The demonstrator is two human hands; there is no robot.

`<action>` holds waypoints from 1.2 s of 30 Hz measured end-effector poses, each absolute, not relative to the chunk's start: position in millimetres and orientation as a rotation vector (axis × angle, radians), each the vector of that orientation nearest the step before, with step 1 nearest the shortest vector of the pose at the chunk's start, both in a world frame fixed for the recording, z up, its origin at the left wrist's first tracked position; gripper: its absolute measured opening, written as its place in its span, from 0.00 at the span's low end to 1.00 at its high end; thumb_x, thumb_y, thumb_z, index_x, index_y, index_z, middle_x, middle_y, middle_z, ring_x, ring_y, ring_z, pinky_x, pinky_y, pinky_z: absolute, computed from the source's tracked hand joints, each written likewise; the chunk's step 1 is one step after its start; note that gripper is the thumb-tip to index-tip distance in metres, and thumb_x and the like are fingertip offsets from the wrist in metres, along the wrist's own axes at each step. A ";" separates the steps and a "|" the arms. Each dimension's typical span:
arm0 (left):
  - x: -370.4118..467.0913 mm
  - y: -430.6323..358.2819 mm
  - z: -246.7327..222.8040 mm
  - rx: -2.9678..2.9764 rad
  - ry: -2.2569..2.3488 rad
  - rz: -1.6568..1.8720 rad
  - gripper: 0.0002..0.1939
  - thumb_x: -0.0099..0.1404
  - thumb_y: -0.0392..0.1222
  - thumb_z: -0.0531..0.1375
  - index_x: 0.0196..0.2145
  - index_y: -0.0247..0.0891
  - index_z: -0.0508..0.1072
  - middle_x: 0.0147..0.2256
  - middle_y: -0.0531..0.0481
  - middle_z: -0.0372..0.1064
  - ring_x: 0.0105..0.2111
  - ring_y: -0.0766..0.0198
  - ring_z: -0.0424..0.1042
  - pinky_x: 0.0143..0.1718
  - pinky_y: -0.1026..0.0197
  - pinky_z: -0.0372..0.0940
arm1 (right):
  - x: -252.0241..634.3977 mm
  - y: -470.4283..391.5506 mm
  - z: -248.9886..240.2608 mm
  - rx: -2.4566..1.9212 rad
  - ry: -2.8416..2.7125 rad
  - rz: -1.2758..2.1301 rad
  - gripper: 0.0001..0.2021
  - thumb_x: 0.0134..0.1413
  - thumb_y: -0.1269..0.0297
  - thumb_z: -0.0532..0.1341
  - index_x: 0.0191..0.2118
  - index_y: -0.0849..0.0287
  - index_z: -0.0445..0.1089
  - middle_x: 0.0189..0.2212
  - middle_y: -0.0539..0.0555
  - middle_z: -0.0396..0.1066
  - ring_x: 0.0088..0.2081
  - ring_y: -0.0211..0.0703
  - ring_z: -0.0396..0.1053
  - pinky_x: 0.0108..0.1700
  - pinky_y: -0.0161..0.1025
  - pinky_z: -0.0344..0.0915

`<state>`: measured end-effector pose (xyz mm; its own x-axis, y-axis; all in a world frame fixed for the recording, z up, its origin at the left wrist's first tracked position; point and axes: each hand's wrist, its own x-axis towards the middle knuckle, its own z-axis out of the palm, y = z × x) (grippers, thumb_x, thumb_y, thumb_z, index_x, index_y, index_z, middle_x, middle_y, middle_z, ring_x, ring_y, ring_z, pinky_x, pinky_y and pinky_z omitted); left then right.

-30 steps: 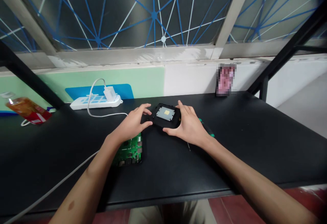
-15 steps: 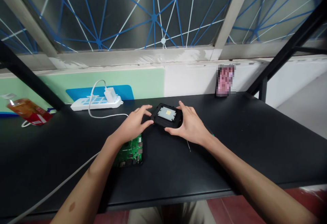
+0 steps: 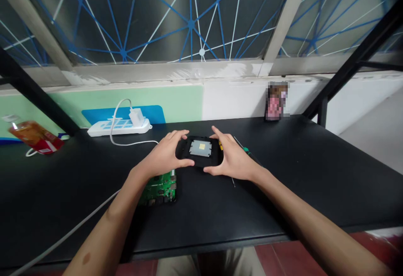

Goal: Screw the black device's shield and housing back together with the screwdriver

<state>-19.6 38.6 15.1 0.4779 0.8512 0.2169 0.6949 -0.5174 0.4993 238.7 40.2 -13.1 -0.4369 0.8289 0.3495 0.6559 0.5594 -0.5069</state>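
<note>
Between both hands is a black plastic cover with a grey metal plate and a small yellowish square on its face. My left hand grips its left end, thumb along the near edge and fingers at the far side. Around its right end my right hand is closed the same way. A green circuit board lies below my left wrist, partly hidden by the forearm. Close to my right hand lies a screwdriver with a green-and-black handle; something yellow shows behind that hand.
A white power strip with a plugged-in charger and white cable stands at the back left. Further left is an orange-and-red drink pouch. A phone-like, blurred upright object leans on the back wall. Black metal posts flank the table.
The cover has moved slightly nearer and left, and turned level. My left hand has closed from its edge to a grip on its left end. The screwdriver by my right hand shows more.
</note>
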 end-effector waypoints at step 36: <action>-11.5 1.4 11.3 2.613 1.184 0.342 0.57 0.46 0.72 0.69 0.63 0.35 0.58 0.63 0.32 0.61 0.62 0.33 0.59 0.63 0.32 0.52 | 244.5 3.0 22.3 -1.253 -2.748 0.345 0.70 0.32 0.37 0.72 0.73 0.69 0.38 0.64 0.73 0.61 0.64 0.74 0.58 0.64 0.62 0.55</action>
<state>-11.5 1.4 11.3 0.6417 0.7593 0.1084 0.7001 -0.6375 0.3216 244.5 3.0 22.3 -0.6557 0.7550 -0.0014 0.7320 0.6352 -0.2463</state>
